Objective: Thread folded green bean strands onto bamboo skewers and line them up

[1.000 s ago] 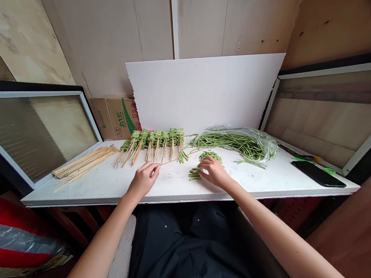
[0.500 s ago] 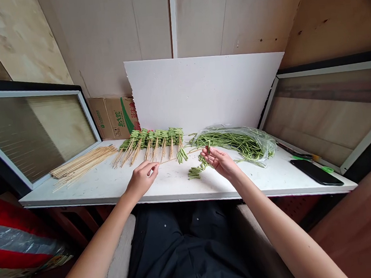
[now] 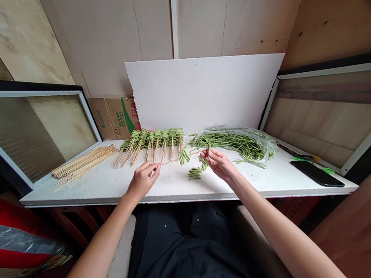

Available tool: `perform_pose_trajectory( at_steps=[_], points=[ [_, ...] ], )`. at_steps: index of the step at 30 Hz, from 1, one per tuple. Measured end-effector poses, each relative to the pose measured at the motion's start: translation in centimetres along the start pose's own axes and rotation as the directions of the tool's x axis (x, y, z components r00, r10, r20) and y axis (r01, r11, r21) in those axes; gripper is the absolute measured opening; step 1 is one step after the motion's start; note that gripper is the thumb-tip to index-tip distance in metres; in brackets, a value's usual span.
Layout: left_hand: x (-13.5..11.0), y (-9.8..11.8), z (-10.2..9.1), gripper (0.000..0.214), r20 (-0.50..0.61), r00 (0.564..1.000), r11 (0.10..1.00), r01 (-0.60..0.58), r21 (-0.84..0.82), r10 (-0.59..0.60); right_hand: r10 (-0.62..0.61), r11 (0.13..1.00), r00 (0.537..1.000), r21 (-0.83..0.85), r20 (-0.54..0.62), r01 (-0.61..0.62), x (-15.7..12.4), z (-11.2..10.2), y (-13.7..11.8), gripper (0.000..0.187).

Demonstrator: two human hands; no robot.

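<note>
My left hand pinches the near end of a thin bamboo skewer that carries a few short green bean pieces. My right hand pinches a short bean piece right at the skewer's far tip. A small heap of cut bean pieces lies on the white table just left of my right hand. Behind them is a row of finished bean skewers.
A pile of bare bamboo sticks lies at the table's left. A clear bag of long green beans sits at the right rear. A black phone and green-handled scissors lie far right. A cardboard box and white board stand behind.
My right hand lifted off the heap of cut pieces with one bean piece and brought it up to the skewer's tip. My left hand stayed put on the skewer.
</note>
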State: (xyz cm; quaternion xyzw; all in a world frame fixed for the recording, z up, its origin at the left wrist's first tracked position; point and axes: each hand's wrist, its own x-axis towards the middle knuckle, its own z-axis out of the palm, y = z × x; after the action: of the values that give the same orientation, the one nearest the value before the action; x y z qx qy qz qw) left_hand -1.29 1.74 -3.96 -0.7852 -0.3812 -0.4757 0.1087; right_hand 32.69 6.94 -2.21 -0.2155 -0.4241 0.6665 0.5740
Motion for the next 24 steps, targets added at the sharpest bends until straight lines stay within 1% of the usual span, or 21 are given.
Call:
perform_pose_trajectory(
  at_steps=[5,11,20,24],
  points=[
    [-0.02,0.03,0.05,0.023,0.007,1.0,1.0,0.002,-0.007,-0.002,-0.012,1.0,1.0,0.016,-0.007,0.012,-0.06,0.0,-0.11,0.03],
    [-0.04,0.13,-0.04,0.025,0.012,1.0,1.0,0.006,-0.007,-0.006,-0.015,1.0,1.0,-0.021,0.018,0.015,0.04,-0.23,-0.14,0.029],
    [-0.12,-0.04,0.06,0.026,0.001,1.0,1.0,0.016,-0.002,-0.016,-0.045,0.995,0.999,-0.091,0.003,0.045,0.04,-0.46,-0.34,0.031],
    [-0.16,-0.1,0.14,0.025,-0.005,1.0,1.0,0.014,-0.006,-0.015,-0.044,0.995,0.999,-0.085,-0.01,0.043,0.05,-0.48,-0.42,0.033]
  ],
)
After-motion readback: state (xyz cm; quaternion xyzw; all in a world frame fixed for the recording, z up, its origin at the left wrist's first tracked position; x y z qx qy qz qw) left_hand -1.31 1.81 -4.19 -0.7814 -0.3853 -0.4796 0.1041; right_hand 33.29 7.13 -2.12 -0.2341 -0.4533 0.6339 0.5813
